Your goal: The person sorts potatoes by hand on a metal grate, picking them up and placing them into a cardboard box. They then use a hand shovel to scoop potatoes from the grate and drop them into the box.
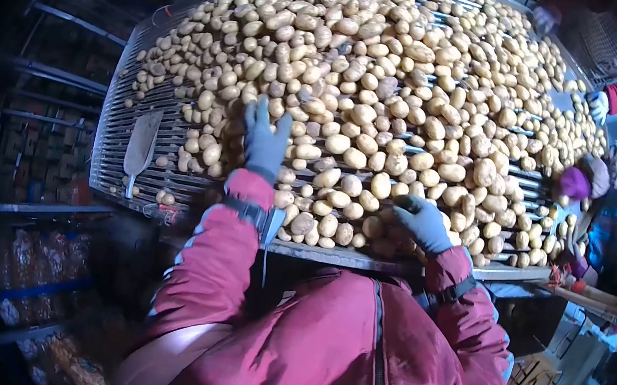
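Observation:
Many potatoes (354, 157) lie over a slatted metal table. My left hand (265, 142), in a grey-blue glove, reaches in among them with its fingers spread and nothing visible in its grip. Closer to the near edge, my gloved right hand (426, 225) rests palm down at the potatoes, its dark fingertips pointing left. Those fingers look loosely bent and apart, with no potato seen inside them; their undersides are hidden. A few darker, dirty potatoes (302, 224) sit between my hands.
A scoop (142, 145) lies on the table's bare slats (112, 141) at the left. At the right edge, other people's gloved hands (597, 106) and a purple glove (574, 182) are near the potatoes. Shelving with filled bags (33, 271) stands at the left.

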Available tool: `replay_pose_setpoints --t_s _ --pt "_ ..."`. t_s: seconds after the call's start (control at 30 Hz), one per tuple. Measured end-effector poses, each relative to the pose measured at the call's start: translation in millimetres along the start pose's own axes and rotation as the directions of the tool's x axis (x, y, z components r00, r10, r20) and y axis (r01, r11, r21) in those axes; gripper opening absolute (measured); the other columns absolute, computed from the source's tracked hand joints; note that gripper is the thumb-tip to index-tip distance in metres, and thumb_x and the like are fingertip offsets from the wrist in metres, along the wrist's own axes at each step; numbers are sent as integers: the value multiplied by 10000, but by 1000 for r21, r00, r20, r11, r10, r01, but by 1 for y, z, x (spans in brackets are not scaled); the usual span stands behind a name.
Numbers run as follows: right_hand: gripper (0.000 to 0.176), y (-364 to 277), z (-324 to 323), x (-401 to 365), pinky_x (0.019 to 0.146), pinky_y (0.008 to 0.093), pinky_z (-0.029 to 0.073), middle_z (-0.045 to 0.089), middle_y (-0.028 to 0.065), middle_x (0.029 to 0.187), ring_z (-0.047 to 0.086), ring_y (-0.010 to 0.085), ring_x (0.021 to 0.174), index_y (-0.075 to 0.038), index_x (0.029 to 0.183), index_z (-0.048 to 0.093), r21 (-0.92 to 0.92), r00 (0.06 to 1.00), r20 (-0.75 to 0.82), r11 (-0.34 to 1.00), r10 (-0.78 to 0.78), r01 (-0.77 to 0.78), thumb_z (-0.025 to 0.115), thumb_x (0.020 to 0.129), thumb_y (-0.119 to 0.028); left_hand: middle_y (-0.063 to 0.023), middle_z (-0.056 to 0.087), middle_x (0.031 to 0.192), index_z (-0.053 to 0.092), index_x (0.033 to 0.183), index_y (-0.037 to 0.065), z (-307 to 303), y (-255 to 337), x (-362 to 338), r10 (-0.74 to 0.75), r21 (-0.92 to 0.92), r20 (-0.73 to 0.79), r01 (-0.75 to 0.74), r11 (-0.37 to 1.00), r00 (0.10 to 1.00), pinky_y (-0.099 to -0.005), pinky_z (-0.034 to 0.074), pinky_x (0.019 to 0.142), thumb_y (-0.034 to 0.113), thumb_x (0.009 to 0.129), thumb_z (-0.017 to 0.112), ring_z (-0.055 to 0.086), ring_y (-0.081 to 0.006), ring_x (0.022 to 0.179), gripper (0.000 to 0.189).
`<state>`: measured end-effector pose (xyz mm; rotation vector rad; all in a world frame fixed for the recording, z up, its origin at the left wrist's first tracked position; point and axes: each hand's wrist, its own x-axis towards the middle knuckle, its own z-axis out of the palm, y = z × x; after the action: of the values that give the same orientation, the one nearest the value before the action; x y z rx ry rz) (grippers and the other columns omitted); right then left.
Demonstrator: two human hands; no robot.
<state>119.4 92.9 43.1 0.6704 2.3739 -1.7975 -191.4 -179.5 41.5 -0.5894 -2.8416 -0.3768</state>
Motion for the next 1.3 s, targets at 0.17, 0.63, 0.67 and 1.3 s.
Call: replay_pose_setpoints --t_s 0.17,0.63,0.67,1.3 --pt "341 20 -10 -24 859 289 534 731 55 1121 652 123 975 2 1237 687 110 994 -2 988 112 -111 711 956 -189 -277 439 1492 490 1464 70 -60 107 52 -343 -125 188 369 921 920 -472 420 1120 430 907 744 472 -443 1357 710" --pt "237 -13 -25 -12 538 232 482 685 -7 800 596 70 593 -35 1105 740 311 952 124 900 280 -305 674 1002 -238 -152 681 1191 695 1216 59 19 133 -54 429 -614 230 -212 760 873 -392 523 988 196 863 762 653 -309 1117 385" --pt "237 -15 -24 -11 538 232 482 685 -7 800 596 70 593 -35 1105 740 312 951 124 898 284 -309 674 1002 -238 -148 678 1183 691 1208 53 17 104 -42 409 -400 307 -273 875 860 -405 520 987 203 856 759 648 -313 1121 389" --pt "621 -43 3 15 704 365 568 689 87 1076 693 240 890 -98 1355 568 759 880 396 446 263 -475 457 1037 -620 -200 585 1266 606 1299 64 -78 162 -76 325 -710 416 80 700 849 -436 492 1015 288 765 836 597 -360 1174 623"
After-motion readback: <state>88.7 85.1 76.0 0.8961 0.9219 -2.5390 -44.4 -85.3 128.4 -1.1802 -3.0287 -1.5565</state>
